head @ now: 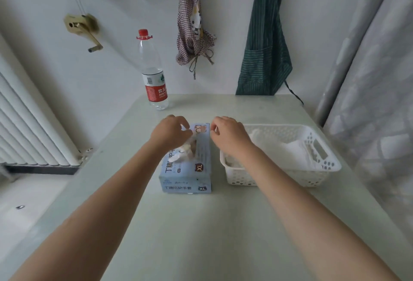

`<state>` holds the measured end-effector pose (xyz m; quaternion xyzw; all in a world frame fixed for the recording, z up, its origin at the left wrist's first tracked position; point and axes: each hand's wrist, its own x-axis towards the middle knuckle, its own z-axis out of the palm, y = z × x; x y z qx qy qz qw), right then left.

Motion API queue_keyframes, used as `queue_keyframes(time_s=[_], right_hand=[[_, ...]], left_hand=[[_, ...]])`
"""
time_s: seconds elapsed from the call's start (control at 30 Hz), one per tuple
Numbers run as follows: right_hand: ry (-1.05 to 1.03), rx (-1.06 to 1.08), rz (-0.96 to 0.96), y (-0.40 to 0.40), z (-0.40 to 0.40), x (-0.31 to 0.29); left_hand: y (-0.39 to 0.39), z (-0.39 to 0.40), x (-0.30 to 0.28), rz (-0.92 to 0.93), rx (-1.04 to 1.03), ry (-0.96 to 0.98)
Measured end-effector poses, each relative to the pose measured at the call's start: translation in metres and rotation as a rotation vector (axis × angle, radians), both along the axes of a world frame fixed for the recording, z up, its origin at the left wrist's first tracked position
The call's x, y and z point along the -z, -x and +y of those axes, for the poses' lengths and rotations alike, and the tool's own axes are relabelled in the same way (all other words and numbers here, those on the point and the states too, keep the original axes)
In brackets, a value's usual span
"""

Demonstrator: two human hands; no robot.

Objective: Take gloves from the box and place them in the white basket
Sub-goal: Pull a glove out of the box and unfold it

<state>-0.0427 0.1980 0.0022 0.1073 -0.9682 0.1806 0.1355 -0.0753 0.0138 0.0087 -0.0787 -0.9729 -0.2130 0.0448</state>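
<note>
Pale blue box [186,169], white basket [281,164], red-capped bottle [154,73], green striped apron [266,41].

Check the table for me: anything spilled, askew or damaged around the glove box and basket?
Nothing stands out. The glove box lies flat with a white glove poking from its opening under the left hand. The white basket sits level beside it, gloves inside. The water bottle stands upright.

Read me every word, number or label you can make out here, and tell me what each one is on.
"XL": glove box top, in a dark badge.
"XL": glove box front face, lower right.
"农夫": water bottle red label, cut off at the edge.
Remaining Chinese print on the box and the bottle's white label: too blurred to read.
</note>
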Motion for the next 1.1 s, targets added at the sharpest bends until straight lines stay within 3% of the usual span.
queue_keyframes(time_s=[0.13,0.3,0.43,0.7,1.1], right_hand=[[-0.015,-0.071,-0.093,0.008,-0.037,0.008],[-0.060,-0.090,-0.121,0.011,-0.059,0.014],[-0.013,-0.052,-0.071,0.011,-0.058,0.009],[0.295,0.039,-0.006,0.012,-0.051,-0.005],[0.755,0.024,0.032,0.004,-0.051,-0.024]], left_hand=[[-0.002,-0.028,0.010,-0.126,0.018,-0.009],[-0.007,-0.039,0.014,-0.065,0.048,-0.046],[-0.007,-0.041,0.013,-0.013,-0.001,-0.196],[-0.013,-0.039,0.005,-0.009,0.026,-0.418],[-0.020,-0.030,0.007,-0.066,0.070,-0.350]])
